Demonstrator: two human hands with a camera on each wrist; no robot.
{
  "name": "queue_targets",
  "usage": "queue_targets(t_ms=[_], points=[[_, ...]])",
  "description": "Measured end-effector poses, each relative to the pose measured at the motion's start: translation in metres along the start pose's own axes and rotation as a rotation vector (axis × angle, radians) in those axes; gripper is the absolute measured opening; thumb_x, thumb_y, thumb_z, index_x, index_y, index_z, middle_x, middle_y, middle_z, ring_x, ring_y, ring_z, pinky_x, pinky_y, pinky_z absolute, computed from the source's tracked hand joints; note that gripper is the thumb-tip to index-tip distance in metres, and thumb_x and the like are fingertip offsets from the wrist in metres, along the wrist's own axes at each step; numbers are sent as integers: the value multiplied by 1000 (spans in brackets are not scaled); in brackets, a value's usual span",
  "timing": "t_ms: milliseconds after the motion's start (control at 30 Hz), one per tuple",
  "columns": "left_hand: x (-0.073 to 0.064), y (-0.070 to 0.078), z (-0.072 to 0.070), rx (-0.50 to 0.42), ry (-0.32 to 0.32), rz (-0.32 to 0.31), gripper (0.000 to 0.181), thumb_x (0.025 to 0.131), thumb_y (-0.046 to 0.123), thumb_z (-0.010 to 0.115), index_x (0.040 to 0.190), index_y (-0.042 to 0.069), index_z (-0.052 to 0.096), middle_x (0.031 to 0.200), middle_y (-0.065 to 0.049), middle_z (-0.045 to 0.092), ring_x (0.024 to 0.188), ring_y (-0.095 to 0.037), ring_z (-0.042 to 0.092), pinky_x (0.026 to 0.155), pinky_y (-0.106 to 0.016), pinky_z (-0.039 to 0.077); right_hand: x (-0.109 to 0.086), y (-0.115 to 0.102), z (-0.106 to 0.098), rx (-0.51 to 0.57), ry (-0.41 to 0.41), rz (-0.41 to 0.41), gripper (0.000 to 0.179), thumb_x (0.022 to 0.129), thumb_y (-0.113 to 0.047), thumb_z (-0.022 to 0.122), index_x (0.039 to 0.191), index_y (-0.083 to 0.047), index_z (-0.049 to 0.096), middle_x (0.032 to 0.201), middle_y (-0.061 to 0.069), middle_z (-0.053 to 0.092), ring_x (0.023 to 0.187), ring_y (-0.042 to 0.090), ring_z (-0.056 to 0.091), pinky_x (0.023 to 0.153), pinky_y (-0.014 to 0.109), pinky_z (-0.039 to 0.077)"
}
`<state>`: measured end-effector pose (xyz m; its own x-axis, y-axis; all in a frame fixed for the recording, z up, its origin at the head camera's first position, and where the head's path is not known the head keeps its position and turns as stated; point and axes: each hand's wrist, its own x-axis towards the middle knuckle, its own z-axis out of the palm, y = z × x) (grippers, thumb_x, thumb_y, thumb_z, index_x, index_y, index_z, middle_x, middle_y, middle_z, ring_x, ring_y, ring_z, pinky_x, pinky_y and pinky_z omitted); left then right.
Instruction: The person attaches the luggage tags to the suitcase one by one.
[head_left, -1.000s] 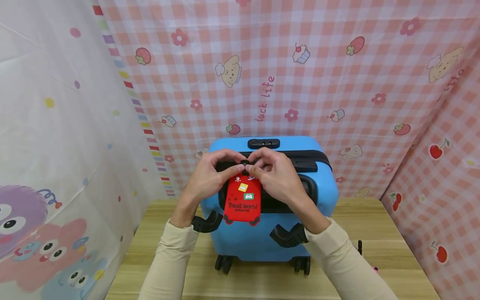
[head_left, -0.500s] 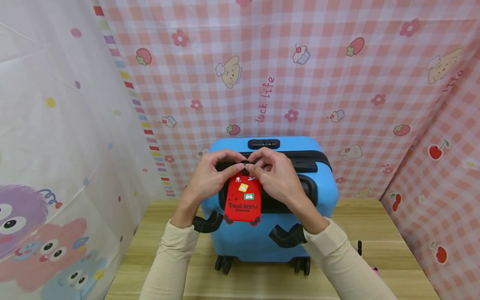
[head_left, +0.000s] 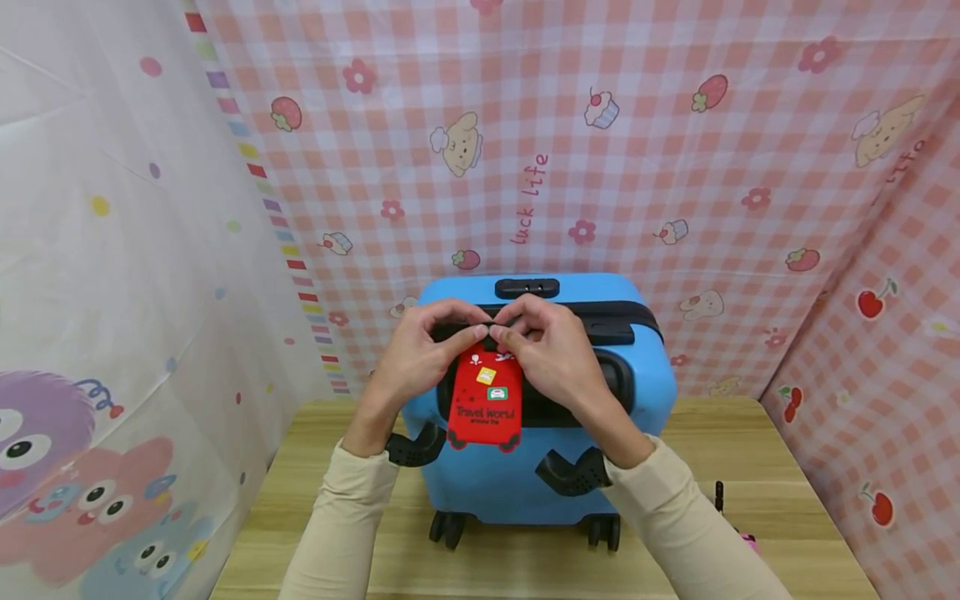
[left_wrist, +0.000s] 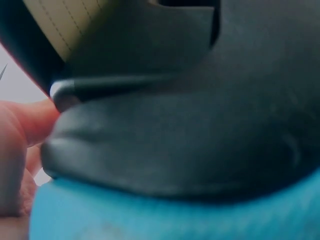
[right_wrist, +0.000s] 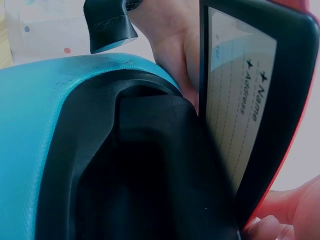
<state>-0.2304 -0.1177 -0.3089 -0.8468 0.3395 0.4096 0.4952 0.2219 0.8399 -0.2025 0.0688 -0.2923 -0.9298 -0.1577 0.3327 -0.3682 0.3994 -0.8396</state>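
A red luggage tag printed "Travel World" hangs in front of the black handle of a blue suitcase. At the tag's top, my left hand pinches its short black strap between thumb and forefinger. My right hand pinches the same strap from the other side, and the fingertips of both hands meet there. The strap is mostly hidden behind the fingers. In the right wrist view, the tag's back shows a lined address card. The left wrist view is filled by the black handle.
The suitcase stands upright on black wheels on a wooden table. A black combination lock is on its top. Partly behind the right sleeve lie a black strap and a pink item. Patterned curtains enclose the table.
Less of the black strap shows between my fingertips than before. Both hands, the tag and the suitcase stay almost in place.
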Motion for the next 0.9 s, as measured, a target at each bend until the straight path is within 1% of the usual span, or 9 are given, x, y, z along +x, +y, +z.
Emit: queue_targets(t_ms=[133, 400, 533, 633, 733, 833, 900], points=[[0, 1, 0, 4, 10, -6, 14, 95, 14, 67, 107, 8, 73, 102, -6, 70, 87, -20, 66, 75, -35, 57, 0, 0, 0, 7, 2, 3, 12, 95, -16, 68, 104, -8, 67, 75, 4, 68, 67, 19, 62, 74, 35, 55], [0, 3, 1, -23, 23, -14, 16, 94, 15, 69, 108, 8, 73, 103, -6, 71, 89, -20, 66, 75, -34, 58, 1, 0, 0, 16, 4, -3, 11, 96, -16, 67, 104, -8, 67, 76, 5, 68, 67, 19, 61, 71, 34, 54], [-1, 4, 1, 3, 33, 1, 17, 94, 16, 69, 108, 9, 74, 103, -6, 72, 88, -20, 66, 75, -35, 58, 1, -1, 0, 22, 2, 2, 11, 96, -16, 66, 104, -8, 67, 76, 5, 67, 67, 20, 61, 71, 35, 54], [-3, 2, 0, 63, 44, 41, 17, 94, 17, 69, 109, 10, 74, 104, -4, 71, 92, -17, 65, 80, -36, 57, 1, 0, 0, 28, 2, 3, 12, 96, -16, 66, 104, -8, 67, 76, 5, 68, 67, 20, 61, 71, 35, 54], [-6, 0, -1, 136, 72, 99, 17, 94, 15, 68, 110, 9, 74, 107, -4, 71, 99, -16, 63, 89, -37, 53, 1, 1, 0, 30, 4, 1, 12, 96, -16, 66, 104, -8, 67, 76, 5, 68, 66, 20, 61, 71, 35, 54], [-9, -4, -3, 196, 106, 143, 19, 95, 13, 66, 112, 9, 74, 115, -6, 69, 112, -20, 60, 101, -41, 47, 1, 1, 1, 29, 10, 4, 12, 96, -16, 66, 104, -8, 67, 75, 5, 68, 66, 20, 60, 71, 35, 54], [-11, -7, -4, 228, 123, 158, 22, 95, 14, 66, 115, 8, 73, 123, -9, 68, 122, -24, 56, 108, -45, 41, 1, 1, 1, 29, 14, 9, 12, 96, -16, 66, 104, -8, 67, 75, 5, 68, 66, 20, 60, 71, 35, 54]])
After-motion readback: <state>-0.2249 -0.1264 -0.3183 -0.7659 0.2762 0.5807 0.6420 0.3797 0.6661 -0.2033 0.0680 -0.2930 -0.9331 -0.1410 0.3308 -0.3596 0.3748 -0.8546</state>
